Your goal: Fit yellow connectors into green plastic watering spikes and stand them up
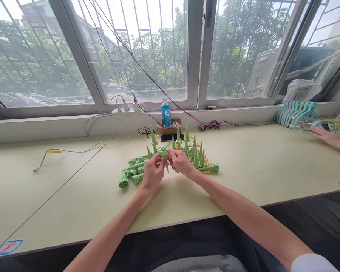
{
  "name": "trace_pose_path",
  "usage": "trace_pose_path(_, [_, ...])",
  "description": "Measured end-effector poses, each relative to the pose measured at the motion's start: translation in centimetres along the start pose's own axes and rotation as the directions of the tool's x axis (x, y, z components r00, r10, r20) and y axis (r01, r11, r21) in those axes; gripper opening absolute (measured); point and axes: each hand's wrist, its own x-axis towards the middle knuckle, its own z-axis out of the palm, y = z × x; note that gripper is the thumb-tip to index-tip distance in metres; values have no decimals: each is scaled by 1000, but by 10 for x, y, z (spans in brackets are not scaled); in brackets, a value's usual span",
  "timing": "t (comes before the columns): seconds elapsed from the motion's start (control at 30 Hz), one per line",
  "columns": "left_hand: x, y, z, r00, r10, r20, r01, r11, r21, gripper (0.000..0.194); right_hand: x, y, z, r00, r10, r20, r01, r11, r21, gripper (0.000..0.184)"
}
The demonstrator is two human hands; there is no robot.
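Note:
My left hand (153, 172) grips a green plastic watering spike (163, 152), its round open end tilted up and its tip pointing down. Against the spike's side, my right hand (180, 161) is closed in a pinch; whatever its fingertips hold is hidden. Several green cone-shaped spikes (187, 134) stand upright just behind and to the right of my hands. Small yellow valve-like pieces (208, 163) lie among them, and some stick out of the standing spikes. Left of my hands, more green spikes (132, 169) lie in a loose heap.
A blue-labelled bottle (166, 115) stands in a small cardboard box (170, 131) behind the spikes, with a dark phone (172, 138) before it. Cables (212, 125) run along the wall. At right, another person's hand (328, 138) is near plastic packaging and pastel hangers (297, 113).

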Motion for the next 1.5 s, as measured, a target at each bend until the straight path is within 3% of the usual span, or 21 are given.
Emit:
trace_pose_path(0.5, [0,1,0,1000,-2,-4,2,1000,7,36,-1,-1,0,1000,-10,2,10,1000,-9,45])
trace_pose_path(0.73, [0,0,0,1000,11,5,-11,1000,1,35,2,4,0,999,-48,-17,46,994,-102,46])
trace_pose_path(1.27, [-1,1,-1,994,-80,74,91,983,-162,34,2,2,0,994,-102,-43,89,969,-231,43])
trace_pose_path(1.5, [-1,5,-1,990,-126,69,140,952,-273,50,2,0,0,992,-116,-40,101,956,-275,43])
